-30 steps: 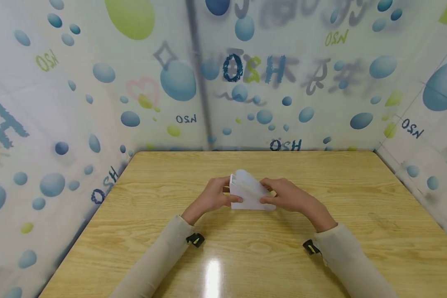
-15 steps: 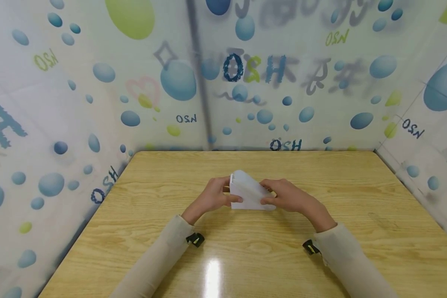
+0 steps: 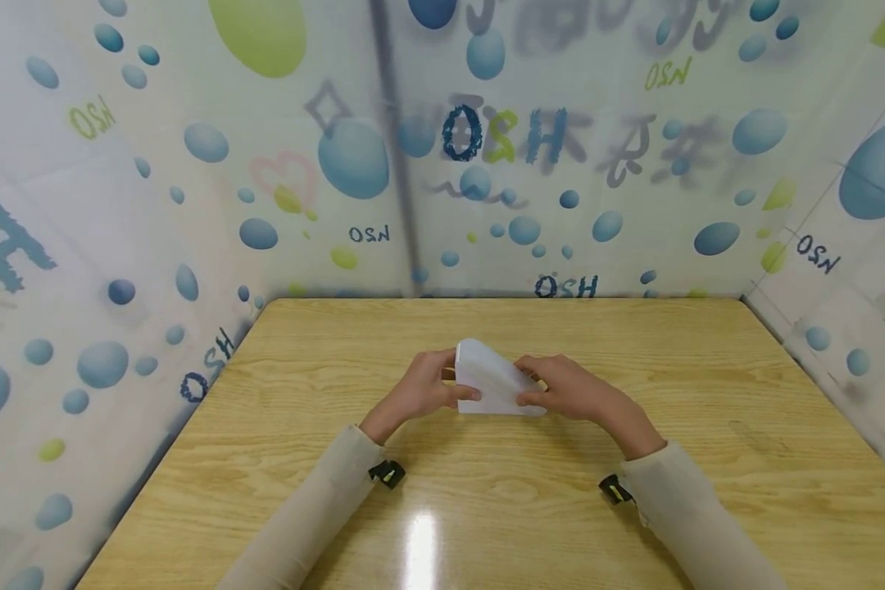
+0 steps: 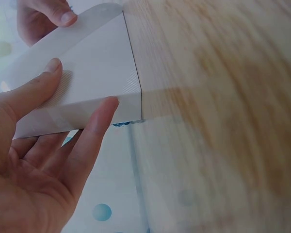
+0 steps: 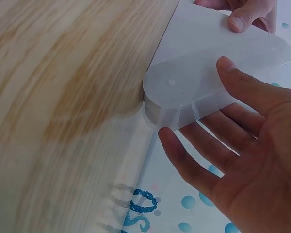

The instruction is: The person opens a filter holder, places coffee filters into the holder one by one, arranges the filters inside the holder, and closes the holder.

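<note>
A white box-like case [image 3: 496,383] with a translucent rounded cover [image 5: 184,77] stands upright on its edge on the wooden table [image 3: 324,344], its kind unclear. The left hand [image 3: 422,388] holds its left end, with the thumb on the near face and a finger along the end. At the other end the right hand [image 3: 569,387] grips the cover, thumb on the near side and fingers behind. A small round pivot-like spot [image 5: 171,83] shows on the cover near the table. The contents of the case are hidden.
Patterned fabric walls [image 3: 605,156] with blue and green dots rise behind and beside the table. Dark clips [image 3: 388,474] sit at both cuffs of the pale sleeves [image 3: 317,508]. A light glare [image 3: 420,549] lies near the front.
The translucent cover has swung slightly left and down, and the gap with inner edges seen at the case's upper left has closed. Both hands stay nearly in place.
</note>
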`<action>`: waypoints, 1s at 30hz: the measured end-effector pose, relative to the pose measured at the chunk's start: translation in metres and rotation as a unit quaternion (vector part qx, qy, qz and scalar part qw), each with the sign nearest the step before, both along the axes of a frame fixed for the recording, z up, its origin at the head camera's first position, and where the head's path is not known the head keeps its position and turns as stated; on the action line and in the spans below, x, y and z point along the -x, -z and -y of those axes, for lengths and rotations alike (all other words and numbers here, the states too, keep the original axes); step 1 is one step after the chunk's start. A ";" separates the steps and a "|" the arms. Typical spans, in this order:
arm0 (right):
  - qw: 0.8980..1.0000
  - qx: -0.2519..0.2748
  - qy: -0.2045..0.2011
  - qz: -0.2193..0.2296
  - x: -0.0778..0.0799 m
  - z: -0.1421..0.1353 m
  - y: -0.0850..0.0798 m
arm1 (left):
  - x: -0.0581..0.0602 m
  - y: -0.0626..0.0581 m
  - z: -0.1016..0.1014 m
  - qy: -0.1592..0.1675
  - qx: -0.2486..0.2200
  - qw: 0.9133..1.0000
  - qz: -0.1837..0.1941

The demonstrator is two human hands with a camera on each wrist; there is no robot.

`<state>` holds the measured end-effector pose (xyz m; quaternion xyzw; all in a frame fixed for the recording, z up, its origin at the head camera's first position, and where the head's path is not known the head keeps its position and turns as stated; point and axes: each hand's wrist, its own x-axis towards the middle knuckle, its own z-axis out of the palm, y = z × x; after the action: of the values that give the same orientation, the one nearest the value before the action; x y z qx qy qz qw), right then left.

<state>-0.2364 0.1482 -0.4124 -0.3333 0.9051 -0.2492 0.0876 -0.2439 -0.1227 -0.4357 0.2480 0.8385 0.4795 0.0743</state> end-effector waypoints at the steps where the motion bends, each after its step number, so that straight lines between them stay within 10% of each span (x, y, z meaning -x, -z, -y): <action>1: 1.000 0.000 0.000 -0.001 0.000 0.000 0.000 | 0.000 0.000 0.000 0.000 0.001 1.000 0.000; 30: 0.997 -0.060 0.036 0.020 0.001 -0.007 -0.002 | -0.001 -0.001 -0.002 -0.021 0.018 1.000 0.013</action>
<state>-0.2377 0.1553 -0.4102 -0.2897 0.9278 -0.2040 0.1164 -0.2430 -0.1204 -0.4342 0.2232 0.8507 0.4693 0.0796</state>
